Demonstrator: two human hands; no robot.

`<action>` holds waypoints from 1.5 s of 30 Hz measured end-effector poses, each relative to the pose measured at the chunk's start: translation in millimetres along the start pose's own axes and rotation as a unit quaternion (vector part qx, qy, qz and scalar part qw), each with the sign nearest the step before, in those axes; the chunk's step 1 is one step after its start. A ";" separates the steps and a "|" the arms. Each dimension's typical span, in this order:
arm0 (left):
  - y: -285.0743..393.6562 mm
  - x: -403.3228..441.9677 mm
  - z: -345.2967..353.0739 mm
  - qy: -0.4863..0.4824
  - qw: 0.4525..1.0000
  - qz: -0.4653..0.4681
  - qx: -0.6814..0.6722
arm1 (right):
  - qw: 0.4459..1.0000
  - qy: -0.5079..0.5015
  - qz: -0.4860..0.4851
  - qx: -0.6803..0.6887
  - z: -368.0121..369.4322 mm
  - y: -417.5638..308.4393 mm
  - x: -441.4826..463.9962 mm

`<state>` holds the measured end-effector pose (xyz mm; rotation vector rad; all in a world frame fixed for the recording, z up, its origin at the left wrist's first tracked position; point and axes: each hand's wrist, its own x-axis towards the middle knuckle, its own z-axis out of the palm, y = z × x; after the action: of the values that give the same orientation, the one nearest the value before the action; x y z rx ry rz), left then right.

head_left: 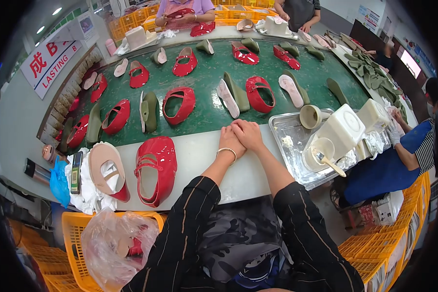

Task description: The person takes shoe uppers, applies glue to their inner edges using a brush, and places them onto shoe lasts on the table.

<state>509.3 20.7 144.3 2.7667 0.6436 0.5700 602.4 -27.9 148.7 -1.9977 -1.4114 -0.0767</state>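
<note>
My left hand [230,141], with a bracelet at the wrist, rests on the white ledge [243,177] beside the green belt [204,73]. Against it lies my right hand [248,135], the fingertips of both touching. Both hands have curled fingers, and no object shows in them. Just beyond them on the belt are a white-topped insole [227,99], a green sole piece [237,93] and a red shoe upper [267,107]. To the left on the ledge stand a large red shoe [166,168] and a beige-soled shoe [100,164].
At right, a metal tray [297,168] holds a white container [343,127], a cup [310,117] and a brush in a pot [312,155]. A co-worker in blue [384,165] is beside it. Two people stand across the belt. An orange crate [73,233] sits lower left.
</note>
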 end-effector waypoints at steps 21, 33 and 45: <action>-2.3 -0.7 -0.2 0.009 1.000 0.010 0.005 | 1.000 0.005 0.007 0.016 1.7 -1.7 0.0; -5.8 -2.0 6.4 0.034 0.999 0.021 -0.018 | 1.000 0.012 -0.006 0.002 4.3 1.0 -0.3; -5.7 -1.8 4.5 0.033 0.999 0.017 0.004 | 1.000 -0.002 0.000 -0.006 1.8 -2.4 -0.5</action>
<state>507.6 24.2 137.9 2.7809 0.6136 0.6710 599.5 -26.8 148.3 -2.0091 -1.4173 -0.0818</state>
